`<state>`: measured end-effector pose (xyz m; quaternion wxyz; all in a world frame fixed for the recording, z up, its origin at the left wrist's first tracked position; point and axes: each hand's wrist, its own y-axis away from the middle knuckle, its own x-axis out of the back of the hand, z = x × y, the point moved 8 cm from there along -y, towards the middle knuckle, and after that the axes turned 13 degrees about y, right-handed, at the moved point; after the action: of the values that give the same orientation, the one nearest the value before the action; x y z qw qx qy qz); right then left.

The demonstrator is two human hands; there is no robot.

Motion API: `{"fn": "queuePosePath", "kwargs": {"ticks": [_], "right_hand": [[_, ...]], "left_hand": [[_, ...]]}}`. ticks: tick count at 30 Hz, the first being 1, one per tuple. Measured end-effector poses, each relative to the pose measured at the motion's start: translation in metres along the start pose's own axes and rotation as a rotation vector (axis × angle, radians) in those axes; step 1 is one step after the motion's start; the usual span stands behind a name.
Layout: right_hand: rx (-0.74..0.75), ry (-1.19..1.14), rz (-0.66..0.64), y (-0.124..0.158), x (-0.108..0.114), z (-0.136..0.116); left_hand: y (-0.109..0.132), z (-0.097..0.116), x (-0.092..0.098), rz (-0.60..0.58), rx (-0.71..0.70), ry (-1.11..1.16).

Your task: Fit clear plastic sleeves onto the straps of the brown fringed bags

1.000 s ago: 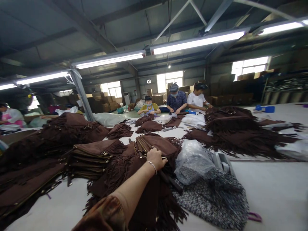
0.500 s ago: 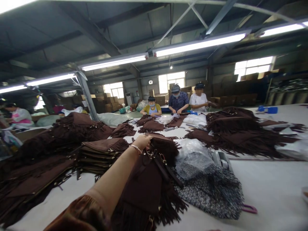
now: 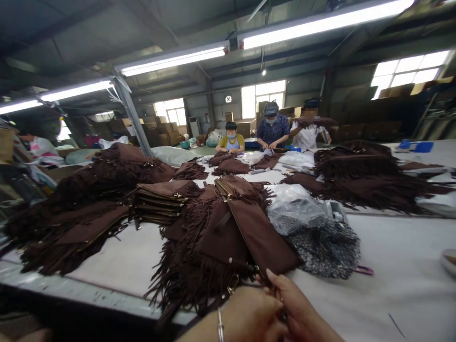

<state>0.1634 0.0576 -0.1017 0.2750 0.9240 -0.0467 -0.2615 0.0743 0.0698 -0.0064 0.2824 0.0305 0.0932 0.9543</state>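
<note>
A brown fringed bag [image 3: 261, 232] lies slanted over other fringed bags at the table's near edge, its zip edge facing left. At its lower corner, my left hand [image 3: 247, 308], with a bracelet at the wrist, is closed on the bag's dark strap [image 3: 228, 293] near metal hardware. Beside it and touching, my right hand [image 3: 294, 301] pinches the strap end and clasp, thumb on top. The two hands partly hide what lies between their fingers. To the left, a stack of zipped brown bags [image 3: 160, 202] stands with zips showing.
Right of the bags rests a black-and-white knitted bag [image 3: 327, 249] under clear plastic [image 3: 294, 204]. More brown bags are heaped at left [image 3: 117, 175] and far right [image 3: 356, 171]. Co-workers [image 3: 272, 126] stand across the white table [image 3: 392, 247]. A bowl [image 3: 449, 261] sits at the right edge.
My left hand has drawn back from the far pile to the near edge, and a bag now lies slanted toward me. My right hand has come into view. The camera has tilted down.
</note>
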Motion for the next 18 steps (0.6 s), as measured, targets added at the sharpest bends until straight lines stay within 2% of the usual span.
{"fn": "queuePosePath", "kwargs": {"ticks": [2, 4, 6, 8, 10, 12, 13, 15, 18], "right_hand": [[0.037, 0.039, 0.051, 0.001, 0.008, 0.003], [0.087, 0.122, 0.08, 0.005, 0.015, -0.001], [0.153, 0.242, 0.093, 0.013, 0.018, -0.013], [0.252, 0.356, 0.068, 0.023, 0.016, -0.028], [0.316, 0.436, 0.017, 0.034, 0.014, -0.036], [0.311, 0.495, -0.032, 0.042, 0.015, -0.034], [0.304, 0.515, -0.051, 0.045, 0.017, -0.032], [0.316, 0.54, -0.087, 0.05, 0.019, -0.03], [0.334, 0.559, -0.139, 0.055, 0.012, -0.037]], "left_hand": [[-0.008, 0.014, 0.03, 0.055, -0.048, -0.026], [-0.019, 0.035, 0.065, 0.22, -0.181, -0.188], [-0.033, 0.034, 0.083, 0.295, -0.145, -0.201], [-0.048, 0.013, 0.08, 0.249, 0.036, 0.034], [-0.059, -0.006, 0.061, 0.124, 0.2, 0.424], [-0.07, -0.009, 0.047, 0.03, 0.246, 0.76], [-0.075, -0.006, 0.046, 0.03, 0.233, 0.87], [-0.084, 0.006, 0.058, 0.117, 0.149, 0.967], [-0.09, 0.044, 0.091, 0.27, -0.125, 0.962]]}}
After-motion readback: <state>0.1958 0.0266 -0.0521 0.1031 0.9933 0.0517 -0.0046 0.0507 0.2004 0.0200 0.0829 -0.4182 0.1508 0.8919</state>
